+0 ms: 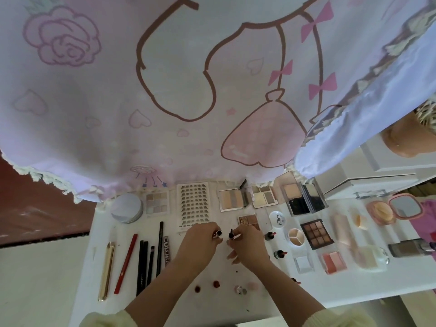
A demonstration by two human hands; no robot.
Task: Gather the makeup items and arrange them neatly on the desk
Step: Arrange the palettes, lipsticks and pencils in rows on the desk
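- Head view: the left hand (202, 236) curls its fingers round a small lip tube (218, 233), which it holds just above the middle of the white desk (330, 286).
- The right hand (248, 241) pinches a dark applicator wand (230, 233) just beside the tube; whether the two touch is unclear.
- Left of the hands, pencils (144, 265) lie in a row.
- A false-lash card (194, 204) and an eyeshadow palette (157, 202) lie along the far edge under a pink printed curtain (165, 90).

Left hand (203, 235) and right hand (246, 241) close together, both pinching
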